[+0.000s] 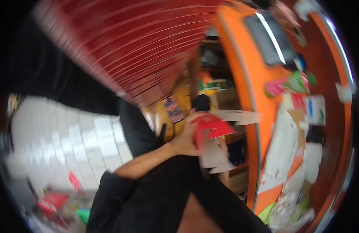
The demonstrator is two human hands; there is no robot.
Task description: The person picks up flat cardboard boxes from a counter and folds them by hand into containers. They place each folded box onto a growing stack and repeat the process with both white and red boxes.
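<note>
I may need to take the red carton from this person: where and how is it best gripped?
Probably a light pinch on the red carton at its right-hand corner, coming from the counter side. That corner juts out clear of the left hand, which holds the opposite side. The panel looks thin, so squeezing may crush it; its far side is hidden.

Beside the orange counter (pixel 234 42), the red cardboard (pixel 216 127) is hiding most of the right hand (pixel 223 146). Left of the counter, the view's top edge is cutting off the red shutter (pixel 140 31); farther left, a pink item (pixel 74 180) is blurring beyond recognition.
</note>
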